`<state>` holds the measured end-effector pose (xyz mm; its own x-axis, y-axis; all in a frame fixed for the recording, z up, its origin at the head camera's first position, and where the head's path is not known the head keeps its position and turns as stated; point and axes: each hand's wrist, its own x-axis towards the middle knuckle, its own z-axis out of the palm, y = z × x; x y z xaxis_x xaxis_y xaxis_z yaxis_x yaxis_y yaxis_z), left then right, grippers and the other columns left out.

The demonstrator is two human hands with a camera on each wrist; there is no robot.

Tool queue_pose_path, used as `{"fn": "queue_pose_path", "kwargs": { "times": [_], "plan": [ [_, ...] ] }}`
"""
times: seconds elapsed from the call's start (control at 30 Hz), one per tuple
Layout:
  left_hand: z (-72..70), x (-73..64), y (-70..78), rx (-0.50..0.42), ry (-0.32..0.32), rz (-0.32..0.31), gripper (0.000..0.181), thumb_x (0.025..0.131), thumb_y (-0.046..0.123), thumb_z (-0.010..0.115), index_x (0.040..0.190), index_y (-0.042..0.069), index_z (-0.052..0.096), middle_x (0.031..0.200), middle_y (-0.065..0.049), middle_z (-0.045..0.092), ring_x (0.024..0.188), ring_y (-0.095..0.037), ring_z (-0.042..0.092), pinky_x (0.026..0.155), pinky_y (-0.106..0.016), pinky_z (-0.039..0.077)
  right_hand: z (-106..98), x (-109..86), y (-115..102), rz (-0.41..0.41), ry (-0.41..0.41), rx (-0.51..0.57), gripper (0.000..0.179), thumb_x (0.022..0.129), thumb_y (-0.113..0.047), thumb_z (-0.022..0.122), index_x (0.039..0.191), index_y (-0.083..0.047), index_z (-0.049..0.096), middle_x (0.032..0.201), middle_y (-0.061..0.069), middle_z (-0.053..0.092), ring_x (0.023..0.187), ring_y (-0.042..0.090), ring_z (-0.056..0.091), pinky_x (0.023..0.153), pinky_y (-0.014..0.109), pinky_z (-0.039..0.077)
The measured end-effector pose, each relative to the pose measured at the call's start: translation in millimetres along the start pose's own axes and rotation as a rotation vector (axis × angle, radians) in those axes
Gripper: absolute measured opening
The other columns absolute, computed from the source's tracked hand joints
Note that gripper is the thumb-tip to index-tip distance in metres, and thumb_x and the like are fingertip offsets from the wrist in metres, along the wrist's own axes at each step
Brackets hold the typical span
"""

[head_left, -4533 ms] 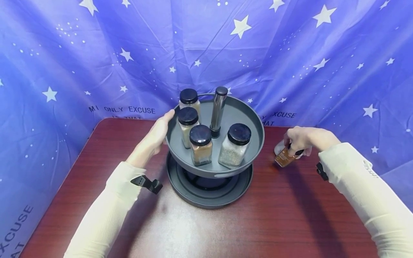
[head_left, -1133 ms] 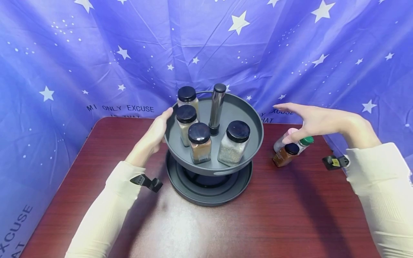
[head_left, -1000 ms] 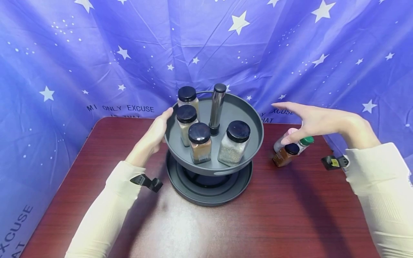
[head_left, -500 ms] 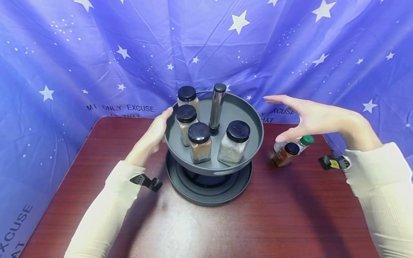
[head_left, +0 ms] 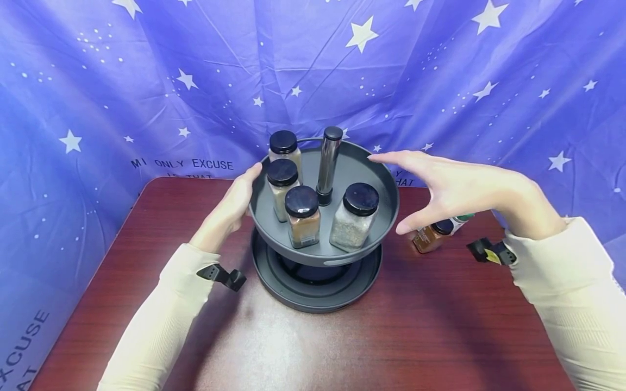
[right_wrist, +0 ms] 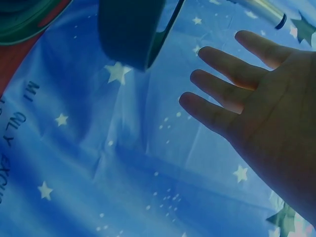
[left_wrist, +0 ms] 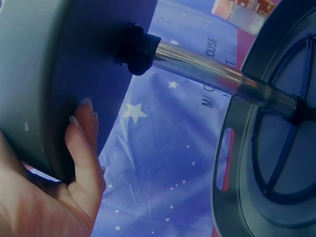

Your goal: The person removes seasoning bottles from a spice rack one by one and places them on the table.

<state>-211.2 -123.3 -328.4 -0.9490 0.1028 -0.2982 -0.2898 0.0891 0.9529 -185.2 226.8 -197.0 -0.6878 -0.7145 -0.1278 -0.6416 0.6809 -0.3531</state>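
A dark grey two-tier spice rack fills the middle of the head view, its upper tray (head_left: 364,165) above its lower tray (head_left: 318,305). My left hand (head_left: 237,201) grips the upper tray's left side, thumb at the rim. Its fingers (left_wrist: 81,145) curl against the tray's underside in the left wrist view. My right hand (head_left: 455,182), fingers spread and holding nothing, reaches to the tray's right rim. On the upper tray stand a jar of whitish grains (head_left: 352,231), a jar of brown powder (head_left: 304,232) and two paler jars, all black-lidded, around the metal post (head_left: 330,163).
Right of the rack, partly behind my right hand, a brown spice jar (head_left: 424,240) and a green-capped bottle (head_left: 462,219) stand on the reddish wood table (head_left: 415,326). A pink-capped bottle (left_wrist: 247,17) shows in the left wrist view. A blue star-patterned curtain (head_left: 195,43) hangs behind.
My right hand gripped the brown jar at first, then let go of it beside the other bottles. It has since moved left to the upper tray's rim. My left hand has stayed put.
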Motion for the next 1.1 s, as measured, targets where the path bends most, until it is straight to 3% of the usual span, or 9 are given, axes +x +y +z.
{"fn": "queue_pose_path", "kwargs": {
  "times": [0.37, 0.63, 0.83, 1.1],
  "plan": [
    [0.2, -0.1, 0.9, 0.001, -0.005, -0.003, 0.049, 0.103, 0.057, 0.024, 0.114, 0.019, 0.055, 0.07, 0.012, 0.065, 0.06, -0.003, 0.063, 0.066, -0.025, 0.053, 4, 7.1, -21, -0.078, -0.017, -0.024, 0.104, 0.073, -0.05, 0.084, 0.155, -0.027, 0.025, 0.162, 0.004, 0.024, 0.153, 0.031, 0.013, 0.118, 0.062, 0.019],
    [0.4, 0.3, 0.9, 0.006, 0.003, -0.002, 0.051, 0.103, 0.058, 0.025, 0.118, 0.019, 0.054, 0.071, 0.013, 0.064, 0.06, -0.003, 0.062, 0.067, -0.025, 0.053, 10, 11.5, -26, -0.156, 0.005, -0.054, 0.103, 0.074, -0.052, 0.083, 0.155, -0.025, 0.026, 0.16, 0.003, 0.029, 0.151, 0.028, 0.021, 0.118, 0.058, 0.023],
    [0.2, 0.1, 0.6, 0.004, 0.002, 0.008, 0.054, 0.104, 0.055, 0.025, 0.128, 0.015, 0.051, 0.071, 0.012, 0.064, 0.06, -0.003, 0.062, 0.062, -0.025, 0.053, 11, 15.1, -34, -0.167, 0.007, -0.068, 0.097, 0.077, -0.053, 0.08, 0.154, -0.027, 0.027, 0.159, -0.002, 0.033, 0.147, 0.022, 0.03, 0.118, 0.052, 0.028],
    [-0.4, -1.0, 1.3, -0.003, -0.001, 0.009, 0.05, 0.104, 0.055, 0.024, 0.12, 0.018, 0.054, 0.072, 0.012, 0.065, 0.061, -0.004, 0.062, 0.063, -0.025, 0.053, 13, 16.9, -48, -0.157, -0.014, -0.116, 0.092, 0.079, -0.047, 0.08, 0.153, -0.033, 0.028, 0.16, -0.004, 0.029, 0.149, 0.018, 0.027, 0.119, 0.048, 0.031]
  ]
}}
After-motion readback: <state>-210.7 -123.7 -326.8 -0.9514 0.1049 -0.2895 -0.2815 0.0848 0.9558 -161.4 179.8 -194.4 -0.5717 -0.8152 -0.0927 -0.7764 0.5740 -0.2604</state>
